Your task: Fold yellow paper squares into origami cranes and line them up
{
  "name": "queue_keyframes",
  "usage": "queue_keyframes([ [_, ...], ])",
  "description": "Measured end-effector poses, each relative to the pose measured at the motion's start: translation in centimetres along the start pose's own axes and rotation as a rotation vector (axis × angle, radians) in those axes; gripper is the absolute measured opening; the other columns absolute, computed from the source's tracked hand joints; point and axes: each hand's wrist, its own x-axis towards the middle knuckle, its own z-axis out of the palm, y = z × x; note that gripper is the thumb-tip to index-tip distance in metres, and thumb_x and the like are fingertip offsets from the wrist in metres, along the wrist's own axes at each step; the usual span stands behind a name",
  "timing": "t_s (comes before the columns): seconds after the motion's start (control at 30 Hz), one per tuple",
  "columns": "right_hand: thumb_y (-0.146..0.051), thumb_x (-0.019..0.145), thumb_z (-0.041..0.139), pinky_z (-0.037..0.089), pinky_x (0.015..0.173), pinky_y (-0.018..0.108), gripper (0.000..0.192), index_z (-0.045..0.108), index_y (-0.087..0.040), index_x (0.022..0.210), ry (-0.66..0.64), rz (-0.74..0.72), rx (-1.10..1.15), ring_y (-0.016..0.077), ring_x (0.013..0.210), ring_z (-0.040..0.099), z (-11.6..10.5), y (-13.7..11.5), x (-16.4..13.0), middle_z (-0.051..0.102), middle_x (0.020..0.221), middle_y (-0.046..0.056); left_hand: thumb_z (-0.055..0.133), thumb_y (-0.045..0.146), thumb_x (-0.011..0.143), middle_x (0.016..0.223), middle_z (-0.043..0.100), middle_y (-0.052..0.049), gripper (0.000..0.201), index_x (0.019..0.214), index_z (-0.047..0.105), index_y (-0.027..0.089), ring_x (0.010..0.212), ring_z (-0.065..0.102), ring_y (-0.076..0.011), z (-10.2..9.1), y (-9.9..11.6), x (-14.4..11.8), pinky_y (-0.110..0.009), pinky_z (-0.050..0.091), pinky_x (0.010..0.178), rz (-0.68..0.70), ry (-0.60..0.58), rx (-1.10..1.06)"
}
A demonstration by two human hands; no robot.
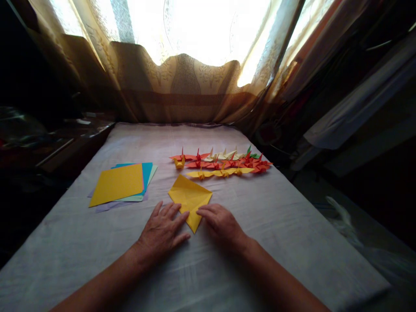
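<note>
A yellow sheet of paper point(189, 197), partly folded into a kite-like shape, lies on the white cloth-covered table point(260, 225) in front of me. My left hand point(162, 232) lies flat beside its lower left edge, fingers spread and touching the paper's near tip. My right hand point(221, 223) presses its fingertips on the lower right edge of the fold. Neither hand lifts the paper.
A stack of coloured square papers point(120, 184), yellow on top, lies to the left. Several finished paper cranes point(224, 164) in red, orange, yellow, cream and green sit in rows beyond the fold. Curtains point(182, 86) hang behind the table; dark clutter flanks both sides.
</note>
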Motion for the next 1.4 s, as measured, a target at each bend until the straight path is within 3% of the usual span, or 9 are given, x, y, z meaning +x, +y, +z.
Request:
queue_keyframes([
  [0.13, -0.008, 0.087, 0.060, 0.050, 0.092, 0.042, 0.028, 0.072, -0.024, 0.107, 0.068, 0.041, -0.379, 0.0268, 0.114, 0.060, -0.8, 4.3, 0.7, 0.066, 0.125, 0.013, 0.050, 0.063, 0.091, 0.133, 0.061, -0.012, 0.052, 0.129, 0.063, 0.029, 0.123, 0.054, -0.0320, -0.2, -0.2, 0.1, -0.056, 0.021, 0.114, 0.015, -0.022, -0.021],
  [0.27, -0.015, 0.090, 0.064, 0.046, 0.095, 0.041, 0.020, 0.073, -0.026, 0.104, 0.116, -0.165, -0.466, 0.0258, 0.119, 0.057, -0.8, 6.1, 1.4, 0.064, 0.130, 0.011, 0.049, 0.063, 0.092, 0.137, 0.059, -0.012, 0.051, 0.127, 0.063, 0.028, 0.125, 0.053, -0.0311, -0.5, -1.1, 0.1, -0.057, 0.020, 0.114, 0.051, -0.062, -0.043],
  [0.4, -0.020, 0.093, 0.062, 0.045, 0.098, 0.040, 0.011, 0.071, -0.023, 0.099, 0.110, -0.296, -0.425, 0.0238, 0.117, 0.058, -0.3, 5.9, 1.7, 0.067, 0.126, 0.010, 0.051, 0.058, 0.093, 0.135, 0.061, -0.008, 0.043, 0.121, 0.064, 0.028, 0.125, 0.054, -0.0286, -0.8, -1.8, -0.1, -0.054, 0.019, 0.116, 0.063, -0.043, -0.046],
  [0.67, -0.012, 0.094, 0.049, 0.046, 0.097, 0.037, 0.019, 0.066, -0.018, 0.090, 0.046, -0.353, -0.352, 0.0206, 0.114, 0.061, -0.5, 3.1, 2.4, 0.070, 0.120, 0.009, 0.051, 0.035, 0.096, 0.127, 0.067, -0.010, 0.025, 0.111, 0.065, 0.021, 0.123, 0.057, -0.0305, -0.8, -1.9, -0.8, -0.058, 0.024, 0.113, 0.014, 0.018, -0.067],
  [0.9, -0.012, 0.091, 0.053, 0.035, 0.108, 0.039, 0.013, 0.062, -0.021, 0.086, 0.028, -0.395, -0.235, 0.0207, 0.120, 0.058, -1.5, 0.1, 2.2, 0.074, 0.105, 0.003, 0.049, 0.027, 0.096, 0.137, 0.062, -0.008, 0.031, 0.124, 0.062, 0.024, 0.130, 0.052, -0.0291, -0.6, -3.4, -1.6, -0.058, 0.027, 0.113, 0.043, -0.052, -0.139],
  [1.03, -0.013, 0.092, 0.055, 0.033, 0.110, 0.041, 0.014, 0.061, -0.022, 0.082, -0.074, -0.322, -0.225, 0.0208, 0.117, 0.060, -1.6, 1.1, 1.9, 0.073, 0.081, 0.003, 0.047, 0.032, 0.099, 0.141, 0.059, -0.008, 0.031, 0.125, 0.063, 0.027, 0.134, 0.049, -0.0301, -0.5, -4.1, -1.9, -0.061, 0.029, 0.111, 0.035, -0.096, -0.200],
  [1.1, -0.016, 0.090, 0.058, 0.034, 0.108, 0.042, 0.009, 0.065, -0.022, 0.092, -0.120, -0.295, -0.200, 0.0219, 0.117, 0.060, -1.6, 1.9, 1.8, 0.075, 0.087, 0.004, 0.046, 0.033, 0.100, 0.142, 0.057, -0.008, 0.031, 0.126, 0.063, 0.028, 0.135, 0.047, -0.0299, -0.3, -4.2, -2.0, -0.061, 0.029, 0.111, 0.032, -0.099, -0.220],
  [1.2, -0.018, 0.090, 0.059, 0.038, 0.105, 0.041, 0.017, 0.067, -0.025, 0.104, -0.169, -0.308, -0.126, 0.0219, 0.118, 0.060, -1.5, 2.9, 1.8, 0.076, 0.103, 0.004, 0.045, 0.033, 0.101, 0.144, 0.056, -0.007, 0.032, 0.128, 0.062, 0.029, 0.137, 0.045, -0.0286, 0.0, -4.2, -2.1, -0.059, 0.028, 0.112, 0.025, -0.099, -0.240],
  [1.4, -0.023, 0.088, 0.063, 0.042, 0.100, 0.039, 0.008, 0.070, -0.025, 0.088, -0.173, -0.146, 0.069, 0.0217, 0.112, 0.065, -0.8, 4.0, 2.7, 0.076, 0.091, 0.002, 0.049, 0.031, 0.099, 0.137, 0.061, -0.008, 0.028, 0.121, 0.065, 0.027, 0.131, 0.050, -0.0301, -0.2, -4.0, -2.4, -0.059, 0.032, 0.110, 0.034, -0.041, -0.250],
])
